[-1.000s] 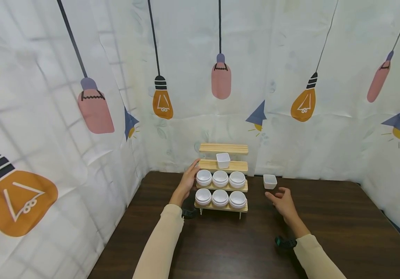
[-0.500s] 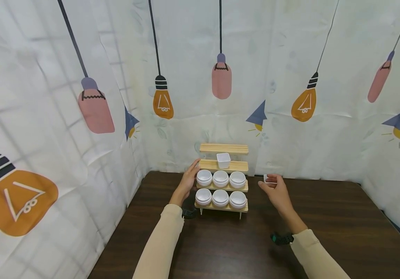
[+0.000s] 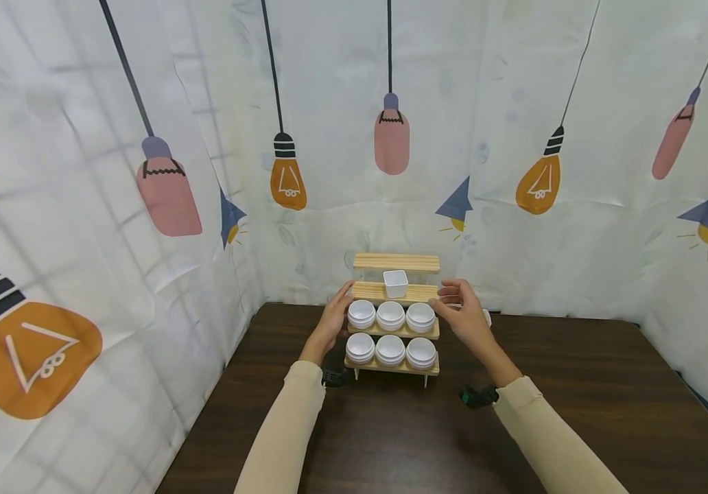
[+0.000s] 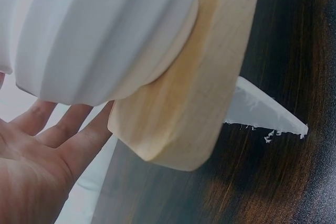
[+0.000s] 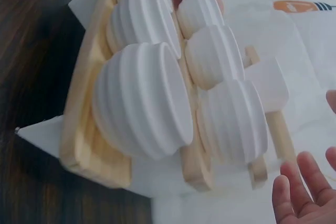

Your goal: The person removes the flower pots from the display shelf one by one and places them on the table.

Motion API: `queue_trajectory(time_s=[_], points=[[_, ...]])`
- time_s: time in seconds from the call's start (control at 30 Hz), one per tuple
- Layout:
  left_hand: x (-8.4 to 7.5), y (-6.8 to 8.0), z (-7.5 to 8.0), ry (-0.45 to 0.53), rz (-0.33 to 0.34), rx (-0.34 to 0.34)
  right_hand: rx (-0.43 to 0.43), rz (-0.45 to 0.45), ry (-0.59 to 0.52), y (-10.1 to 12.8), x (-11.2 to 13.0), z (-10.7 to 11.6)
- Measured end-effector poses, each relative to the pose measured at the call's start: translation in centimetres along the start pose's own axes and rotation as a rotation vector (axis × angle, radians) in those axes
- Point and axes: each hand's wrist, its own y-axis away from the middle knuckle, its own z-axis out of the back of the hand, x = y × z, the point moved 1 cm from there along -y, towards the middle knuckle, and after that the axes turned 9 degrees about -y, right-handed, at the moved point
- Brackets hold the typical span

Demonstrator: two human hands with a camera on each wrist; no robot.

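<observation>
A four-tier wooden plant stand (image 3: 396, 291) carries white round ribbed pots (image 3: 390, 315) on its two lower tiers. On the third tier is a white square pot (image 3: 395, 283); the top tier is bare. My left hand (image 3: 331, 321) is at the stand's left end, and in the left wrist view its fingers (image 4: 86, 140) reach out behind a ribbed pot and a wooden tier. My right hand (image 3: 466, 319) is at the right end of the third tier. Its fingers (image 5: 310, 182) are loosely bent with nothing between them. A second square pot (image 3: 487, 317) is mostly hidden behind the right hand.
The stand rests near the back of a dark wooden table (image 3: 391, 439), on white pointed feet (image 4: 262, 111). A white cloth (image 3: 329, 226) printed with hanging lamps rises behind and at the sides. Dark bands circle both wrists.
My right hand has moved left, from the loose square pot on the table to the stand's right end. The pot stays behind on the table. My left hand has kept its place.
</observation>
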Motion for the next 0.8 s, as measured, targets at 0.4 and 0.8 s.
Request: queue_trajectory(time_s=[0.4, 0.8], points=[[0.0, 0.1, 0.0, -0.021, -0.001, 0.014, 0.058, -0.025, -0.013, -2.0, 0.0, -1.9], [-0.1, 0.1, 0.0, 0.004, -0.003, -0.004, 0.071, -0.024, -0.006, -3.5, 0.9, -2.9]])
